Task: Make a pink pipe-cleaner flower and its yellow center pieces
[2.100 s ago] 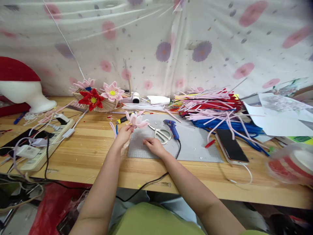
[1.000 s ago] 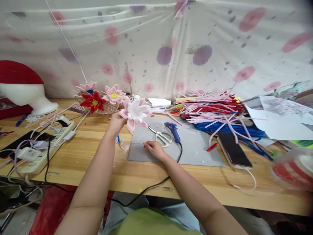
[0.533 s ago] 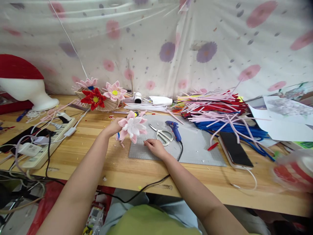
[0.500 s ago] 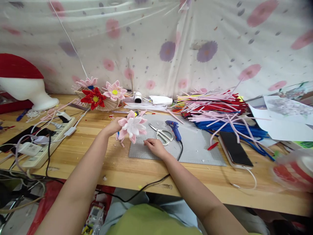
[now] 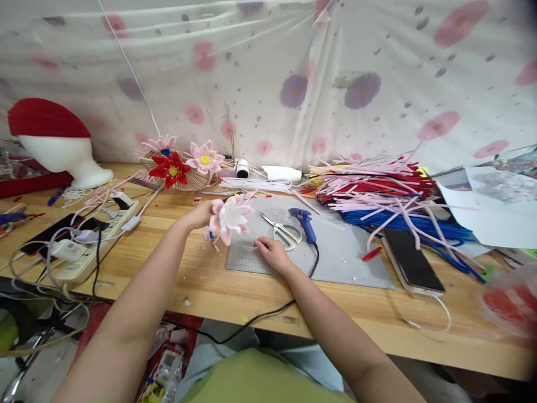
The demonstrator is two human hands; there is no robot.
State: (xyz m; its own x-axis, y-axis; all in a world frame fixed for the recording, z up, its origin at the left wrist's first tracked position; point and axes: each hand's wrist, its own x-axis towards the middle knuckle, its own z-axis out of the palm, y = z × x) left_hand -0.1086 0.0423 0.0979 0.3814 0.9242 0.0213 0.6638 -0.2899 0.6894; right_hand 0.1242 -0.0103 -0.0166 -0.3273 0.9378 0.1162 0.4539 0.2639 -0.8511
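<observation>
White-centred pink flower (image 5: 230,217) ×1 | hands ×2: left (image 5: 202,214) grasping flower, right (image 5: 272,253) fisted | scissors (image 5: 277,226) ×1

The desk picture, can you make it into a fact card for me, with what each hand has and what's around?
Left hand: holding a pink-and-white flower
Right hand: loosely curled over the mat, nothing visible in it
On the mat: scissors and a blue glue gun
Back left: red flower, with pink flowers beside it
Back right: pile of fuzzy stems, mostly pink, red and blue
Far left: white dummy head in a red cap
Right of the mat: phone
</observation>
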